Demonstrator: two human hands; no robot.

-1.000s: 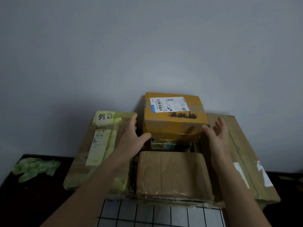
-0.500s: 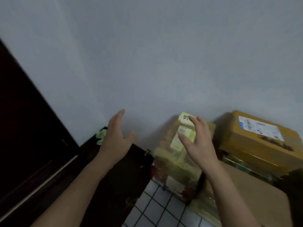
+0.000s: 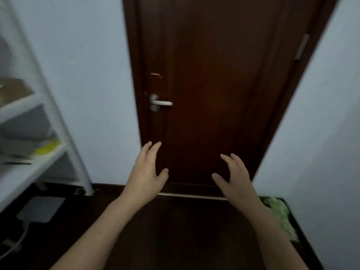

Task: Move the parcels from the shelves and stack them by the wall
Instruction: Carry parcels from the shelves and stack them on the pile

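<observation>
A: Brown door straight ahead. Where are the parcels?
B: Blurred, on the white shelves at far left. The left hand and right hand hover before the door, fingers apart, holding nothing, both well clear of the shelves.

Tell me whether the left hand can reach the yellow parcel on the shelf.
Probably, with a reach leftward: the left hand is empty, and only the shelf post stands near the yellow parcel.

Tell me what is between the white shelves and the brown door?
Only a bare strip of pale wall separates the shelves from the door, seen in the head view.
</observation>
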